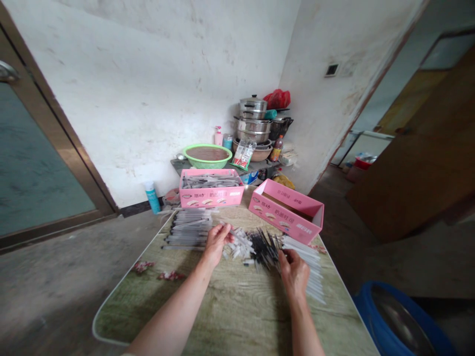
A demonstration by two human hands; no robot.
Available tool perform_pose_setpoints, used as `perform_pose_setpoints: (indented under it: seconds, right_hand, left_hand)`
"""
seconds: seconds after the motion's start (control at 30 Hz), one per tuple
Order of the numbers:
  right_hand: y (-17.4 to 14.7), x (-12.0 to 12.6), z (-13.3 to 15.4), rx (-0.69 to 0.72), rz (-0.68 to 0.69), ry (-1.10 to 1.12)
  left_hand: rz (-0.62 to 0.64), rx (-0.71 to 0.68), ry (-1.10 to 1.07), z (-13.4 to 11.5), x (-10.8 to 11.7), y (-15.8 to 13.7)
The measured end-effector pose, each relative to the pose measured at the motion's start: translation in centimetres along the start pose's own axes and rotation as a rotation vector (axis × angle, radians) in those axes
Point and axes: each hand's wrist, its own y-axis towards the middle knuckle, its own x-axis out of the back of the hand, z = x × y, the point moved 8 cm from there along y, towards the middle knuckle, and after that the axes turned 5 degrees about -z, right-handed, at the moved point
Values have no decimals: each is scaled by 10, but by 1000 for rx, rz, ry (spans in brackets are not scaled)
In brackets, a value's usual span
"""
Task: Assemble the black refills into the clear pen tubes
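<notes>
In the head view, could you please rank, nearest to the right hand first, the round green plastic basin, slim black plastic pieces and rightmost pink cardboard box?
1. Black pieces: immediately left of the right hand.
2. Rightmost pink box: ahead on the table.
3. Green basin: farther ahead, left.

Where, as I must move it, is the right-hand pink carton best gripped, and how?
Probably pinch the pink carton by its right end wall, coming from above right: the open-topped shape leaves that wall exposed, while translucent pen barrels lie near the front.
</notes>
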Motion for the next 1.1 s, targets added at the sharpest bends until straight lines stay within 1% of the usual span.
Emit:
perform_pose_setpoints:
  seconds: [0.07,0.1,0.13,0.17,0.23,0.33,0.4,0.47,0.6,0.73,0.77,0.83,0.9,0.97,1.03,1.1]
  right_hand:
    - [2,-4,-6,-1,53,-188]
    - [1,-6,-5,7,74,-236]
    - [-1,-8,-1,22,87,-240]
    - [-4,-10,5,45,96,-200]
    - [-11,-16,23,118,140,-48]
    - [-27,-30,53,254,290,163]
    - [-34,-34,66,306,348,246]
    - [-37,-35,70,310,377,307]
    - [-39,-35,70,252,398,379]
    - [-40,-37,73,282,432,392]
    - [-38,-37,71,280,425,385]
    - [-31,-33,59,244,382,365]
    - [-20,-25,40,184,306,335]
    - [-9,-16,20,141,216,286]
    - [0,-7,2,119,119,182]
    - [4,-2,-7,116,55,24]
  left_hand:
    - [1,1,3,0,-2,-1]
    - [1,0,4,0,-2,-2]
    - [1,1,5,0,-2,-2]
    - [2,3,5,0,-3,-2]
    - [5,5,6,0,-3,-3]
    - [23,5,18,-1,-5,-4]
    - [45,-2,33,-2,-6,-4]
    - [62,-8,46,-2,-8,-4]
    - [61,-5,53,0,-7,-4]
    - [74,-4,65,2,-7,-2]
    - [55,-20,58,0,-5,-1]
    - [-21,-83,18,-9,4,3]
    - [-113,-167,-48,-21,16,6]
    - [-177,-226,-107,-30,25,8]
    - [-201,-244,-134,-34,29,10]
    - [-189,-223,-134,-33,28,10]
